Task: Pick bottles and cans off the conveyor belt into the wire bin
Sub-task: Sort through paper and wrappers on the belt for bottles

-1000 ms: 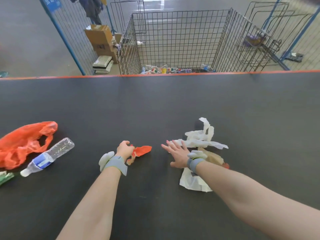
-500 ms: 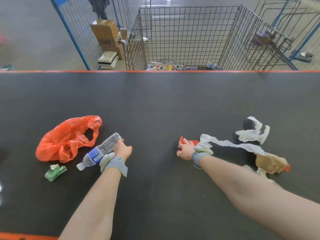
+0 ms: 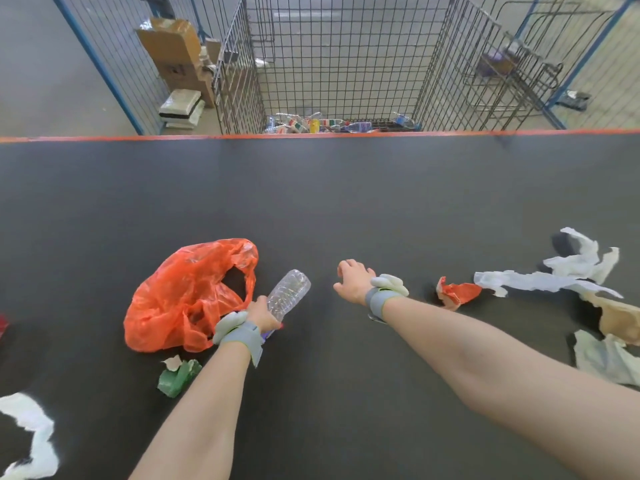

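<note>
Right now, fingers of the left hand (image 3: 265, 315) clamp the clear bottle (image 3: 290, 292) just beside the orange bag (image 3: 180, 296); the right hand (image 3: 353, 282) hangs loosely curled, empty. Red scrap (image 3: 459, 293) and white paper (image 3: 540, 282) lie farther right; the wire bin (image 3: 346, 64) stands beyond the conveyor belt (image 3: 311, 202).

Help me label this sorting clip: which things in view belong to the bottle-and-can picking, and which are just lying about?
Job: clear bottle, gripped by the left hand; wire bin, with bottles already in it; conveyor belt.
Lying about: orange bag; green scrap; white paper strips; red scrap; brown paper.
</note>
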Available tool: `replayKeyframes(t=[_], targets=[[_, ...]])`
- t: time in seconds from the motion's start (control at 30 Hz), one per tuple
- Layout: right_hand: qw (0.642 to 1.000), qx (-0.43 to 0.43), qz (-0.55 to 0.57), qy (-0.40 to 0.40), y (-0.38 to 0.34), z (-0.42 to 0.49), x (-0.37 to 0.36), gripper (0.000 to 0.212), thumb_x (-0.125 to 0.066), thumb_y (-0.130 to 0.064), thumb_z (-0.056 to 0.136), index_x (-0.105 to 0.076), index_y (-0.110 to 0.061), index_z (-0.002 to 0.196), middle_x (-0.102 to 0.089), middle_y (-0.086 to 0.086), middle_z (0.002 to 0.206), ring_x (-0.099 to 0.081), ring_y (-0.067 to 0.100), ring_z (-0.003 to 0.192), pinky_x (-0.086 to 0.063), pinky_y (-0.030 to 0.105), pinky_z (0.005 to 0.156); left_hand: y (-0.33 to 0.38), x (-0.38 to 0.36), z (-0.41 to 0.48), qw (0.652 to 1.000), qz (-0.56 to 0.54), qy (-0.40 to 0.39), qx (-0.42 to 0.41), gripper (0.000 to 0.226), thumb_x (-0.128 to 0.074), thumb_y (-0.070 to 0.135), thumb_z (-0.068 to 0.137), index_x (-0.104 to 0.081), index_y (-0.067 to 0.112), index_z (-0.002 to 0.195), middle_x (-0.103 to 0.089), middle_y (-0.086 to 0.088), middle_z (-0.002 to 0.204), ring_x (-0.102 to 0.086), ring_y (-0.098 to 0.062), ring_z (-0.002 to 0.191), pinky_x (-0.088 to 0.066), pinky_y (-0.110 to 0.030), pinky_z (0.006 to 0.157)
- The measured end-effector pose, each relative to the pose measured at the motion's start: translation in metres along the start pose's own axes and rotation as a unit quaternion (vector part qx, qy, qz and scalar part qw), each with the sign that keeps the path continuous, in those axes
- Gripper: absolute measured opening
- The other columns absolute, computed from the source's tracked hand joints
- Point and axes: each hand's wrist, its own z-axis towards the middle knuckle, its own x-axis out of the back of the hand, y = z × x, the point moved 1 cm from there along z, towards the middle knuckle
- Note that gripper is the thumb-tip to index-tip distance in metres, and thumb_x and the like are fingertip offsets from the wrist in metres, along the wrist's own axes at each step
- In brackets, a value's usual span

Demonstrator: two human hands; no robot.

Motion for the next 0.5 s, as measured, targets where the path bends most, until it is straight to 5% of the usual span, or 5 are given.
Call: replayKeyframes(t=[0.07,0.2,0.4,0.43,0.5], targets=[[0.999,-0.023,0.012,0.019,0.008,0.015,0.014,0.033,-0.051,-0.029,0.091,-0.050,-0.016,0.121,-0.049,0.004,0.130,-0.045,0.024,0.123,-0.034,0.040,0.102,0.036,0.010,0.009,0.985,-0.165,-0.031,-0.026,0.045,-0.075,0.025,0.077,-0.052,0.010,0.113,-0.063,-0.008,0.110,-0.061,-0.023,0.101,-0.049,-0.033,0.092],[0.991,-0.103,0.064,0.054,0.028,0.061,0.060,0.041,-0.050,-0.027,0.094,-0.042,-0.013,0.131,-0.047,0.007,0.132,-0.045,0.027,0.124,-0.036,0.039,0.098,0.127,0.071,0.032,0.889,-0.453,-0.062,-0.022,0.018,-0.072,0.022,0.084,-0.057,0.011,0.083,-0.063,-0.010,0.081,-0.061,-0.020,0.067,-0.053,-0.030,0.062],[0.973,-0.145,0.163,0.074,0.045,0.149,0.111,0.045,-0.050,-0.025,0.094,-0.039,-0.009,0.135,-0.045,0.013,0.136,-0.041,0.031,0.127,-0.036,0.041,0.104,0.202,0.136,0.106,0.833,-0.539,-0.118,0.048,0.045,-0.066,0.042,0.086,-0.053,0.010,0.115,-0.063,-0.011,0.093,-0.062,-0.027,0.077,-0.056,-0.040,0.048],[0.970,-0.148,0.175,0.083,0.047,0.171,0.123,0.045,-0.050,-0.025,0.094,-0.039,-0.008,0.135,-0.045,0.013,0.136,-0.042,0.032,0.127,-0.036,0.041,0.104,0.223,0.153,0.126,0.809,-0.571,-0.134,0.043,0.049,-0.063,0.045,0.088,-0.051,0.010,0.120,-0.062,-0.010,0.097,-0.063,-0.027,0.085,-0.058,-0.042,0.054],[0.959,-0.159,0.210,0.108,0.051,0.214,0.147,0.044,-0.051,-0.025,0.094,-0.040,-0.007,0.133,-0.045,0.014,0.136,-0.043,0.033,0.127,-0.036,0.041,0.104,0.266,0.200,0.155,0.800,-0.584,-0.137,-0.005,0.048,-0.054,0.048,0.093,-0.049,0.008,0.118,-0.056,-0.012,0.121,-0.056,-0.028,0.112,-0.055,-0.042,0.087]])
